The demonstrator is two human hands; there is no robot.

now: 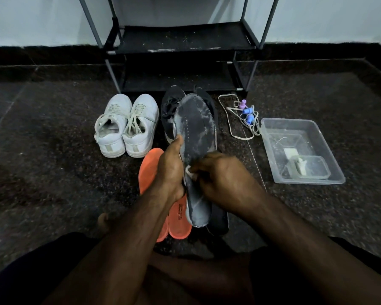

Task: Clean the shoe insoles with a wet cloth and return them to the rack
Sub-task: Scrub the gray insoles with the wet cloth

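Grey and streaked with pale residue, a shoe insole [196,137] is held up off the floor at the centre of the view, its long axis running from 6 o'clock at the heel to 12 o'clock at the toe, tilted slightly to 1 o'clock. The left hand [171,170] grips the insole's left edge near mid-length, fingers curled round it and thumb pressed on the face. The right hand [220,179], coming in from 3 o'clock, pinches a small white cloth [190,172] against the lower half of the insole, just beside the left hand.

Most of the soiled surface lies toward 12 o'clock from both hands, so the wiping stroke will probably have to travel up the long axis; the right hand, already on the face, is the nearer one for it.

Two orange insoles [176,221] lie on the floor at 7 o'clock beneath the hands, a dark insole [218,221] at 5 o'clock. White sneakers [128,126] sit at 10 o'clock, black shoes [169,106] behind the raised insole. A clear plastic tub [271,137] stands at 3 o'clock, and the black rack [180,40] waits at 12 o'clock.
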